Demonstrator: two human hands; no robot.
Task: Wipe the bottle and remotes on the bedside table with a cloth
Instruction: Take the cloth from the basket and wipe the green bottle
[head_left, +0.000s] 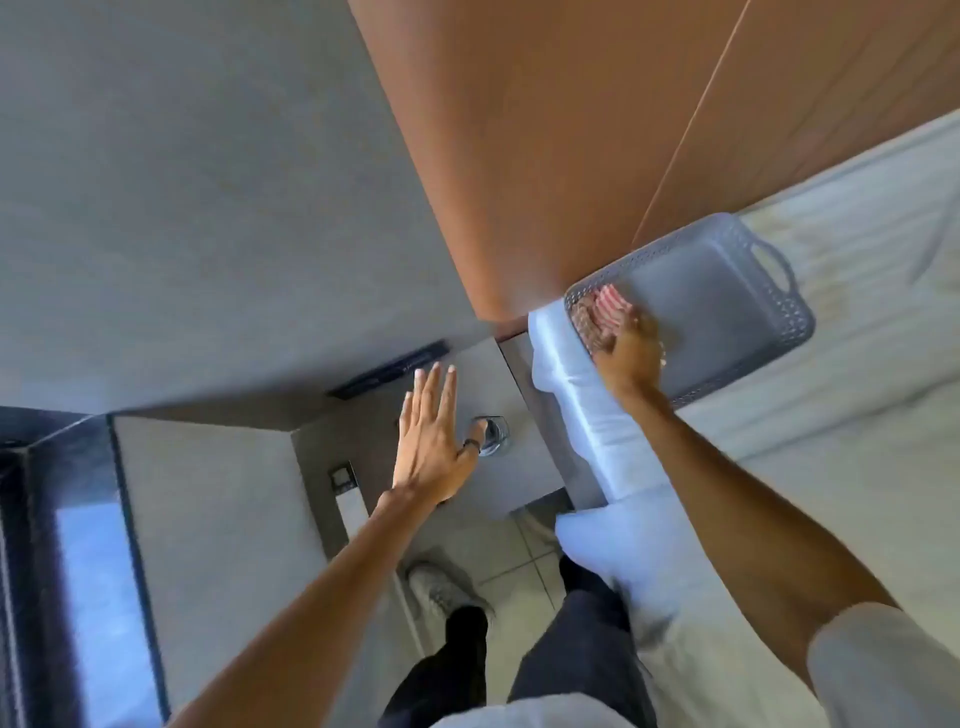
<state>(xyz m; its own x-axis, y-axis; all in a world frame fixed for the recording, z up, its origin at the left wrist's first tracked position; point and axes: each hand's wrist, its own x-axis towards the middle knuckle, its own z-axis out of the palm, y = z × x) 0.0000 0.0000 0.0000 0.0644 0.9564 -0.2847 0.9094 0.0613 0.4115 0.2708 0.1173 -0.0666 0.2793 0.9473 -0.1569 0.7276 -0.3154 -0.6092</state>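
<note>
A red-and-white striped cloth (602, 309) lies in the near-left corner of a grey plastic basket (748, 312) on the bed. My right hand (626, 348) reaches into that basket, fingers curled on the cloth. My left hand (431, 436) hovers flat with fingers spread over the grey bedside table (524, 467), holding nothing. Just right of its thumb stands a clear bottle (492, 435), seen from above. A dark remote (389, 370) lies at the table's far edge against the wall.
The bed (831, 467) with pale sheets fills the right side, under a brown headboard (571, 156). A wall switch panel (343, 477) sits left of the table. Below are tiled floor, my legs and a shoe (436, 587).
</note>
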